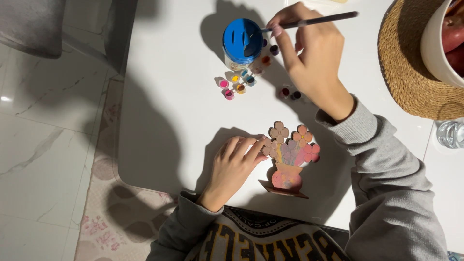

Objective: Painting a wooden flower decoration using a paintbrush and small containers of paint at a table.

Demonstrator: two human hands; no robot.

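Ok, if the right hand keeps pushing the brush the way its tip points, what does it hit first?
The right hand aims the paintbrush leftward at the blue-lidded jar. The tip already appears to be at the lid's slot, so the jar comes first, though depth is hard to judge from above.

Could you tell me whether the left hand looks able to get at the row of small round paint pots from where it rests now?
Probably yes: the left hand rests on the wooden flower-vase cutout, and only bare white table lies between it and the small round paint pots.

White table (169, 96) with paint pots (237, 82), blue-lidded jar (241, 41), wooden flower vase (289, 159), woven mat (406, 72), glass (450, 134)
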